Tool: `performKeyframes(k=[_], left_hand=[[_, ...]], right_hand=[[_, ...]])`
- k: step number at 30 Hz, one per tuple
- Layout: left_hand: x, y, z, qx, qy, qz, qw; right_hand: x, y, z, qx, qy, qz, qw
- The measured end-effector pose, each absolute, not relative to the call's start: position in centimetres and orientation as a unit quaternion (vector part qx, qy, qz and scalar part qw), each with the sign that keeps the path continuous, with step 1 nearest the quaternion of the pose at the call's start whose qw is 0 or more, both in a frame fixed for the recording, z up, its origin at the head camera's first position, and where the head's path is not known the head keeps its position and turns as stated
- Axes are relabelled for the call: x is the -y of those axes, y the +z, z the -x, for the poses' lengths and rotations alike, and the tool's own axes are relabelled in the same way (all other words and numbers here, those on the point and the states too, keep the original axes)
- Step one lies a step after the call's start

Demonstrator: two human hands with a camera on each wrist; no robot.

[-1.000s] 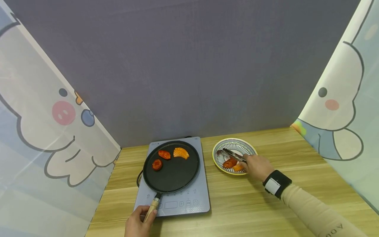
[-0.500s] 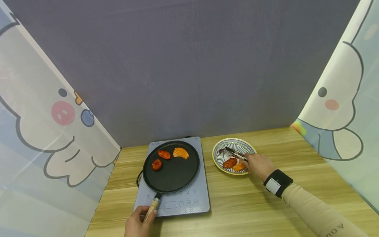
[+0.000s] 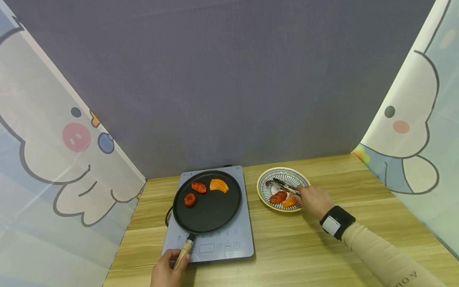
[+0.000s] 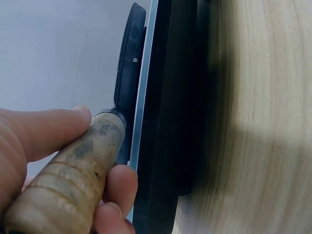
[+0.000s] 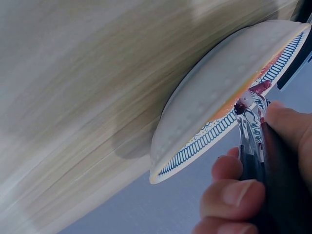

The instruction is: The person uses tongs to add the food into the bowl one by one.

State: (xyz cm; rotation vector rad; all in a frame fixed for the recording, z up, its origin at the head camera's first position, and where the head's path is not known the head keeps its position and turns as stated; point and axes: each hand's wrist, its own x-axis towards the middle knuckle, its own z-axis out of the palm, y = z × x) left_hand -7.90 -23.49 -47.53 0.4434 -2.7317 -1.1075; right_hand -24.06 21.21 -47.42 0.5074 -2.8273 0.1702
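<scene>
My left hand [image 3: 167, 268] grips the wooden handle [image 3: 184, 252] of a flat black frying pan [image 3: 215, 213]; in the left wrist view the thumb lies along the handle [image 4: 80, 165]. Three food pieces sit in the pan: a red-brown wing [image 3: 199, 187], an orange slice [image 3: 219, 185] and a round red piece [image 3: 190, 199]. My right hand [image 3: 314, 201] holds metal tongs [image 3: 287, 186] over a patterned plate [image 3: 283, 170]. Their tips are at a dark red piece [image 5: 261, 87]. Another wing [image 3: 278, 197] and orange slice [image 3: 289, 201] lie on the plate.
Beneath the pan is a grey induction cooktop [image 3: 229, 255] with a control panel, its black cable [image 3: 167, 217] at the left. Plate and cooktop stand on a wood-grain table [image 3: 287, 255]. A dark grey backdrop [image 3: 233, 87] and cartoon-printed side panels enclose it.
The tongs and right hand have shifted slightly right over the plate, early on, uncovering more of the wing and orange slice there. The left hand and pan have stayed put.
</scene>
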Motion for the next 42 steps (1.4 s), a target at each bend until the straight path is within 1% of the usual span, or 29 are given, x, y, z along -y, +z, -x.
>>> performKeyframes(k=[5,10,20,30,42], left_hand=[[23.5,-47.5,7.9,0.913,-0.371,-0.149,0.078],[23.5,-47.5,7.9,0.913,-0.372,-0.15,0.076],[23.5,-47.3,7.9,0.913,-0.373,-0.147,0.078],[23.6,-47.4,7.8,0.914,-0.373,-0.143,0.076],[23.5,-47.4,7.8,0.915,-0.369,-0.145,0.078]], right_hand=[[-21.2,-47.2,24.0,0.971,0.071,-0.179,0.142],[-21.1,-46.8,24.0,0.972,0.082,-0.171,0.137],[-20.8,-45.3,23.8,0.967,0.076,-0.186,0.159],[-20.2,-44.0,23.3,0.967,0.068,-0.19,0.157],[-19.3,-43.7,23.4,0.961,0.073,-0.201,0.177]])
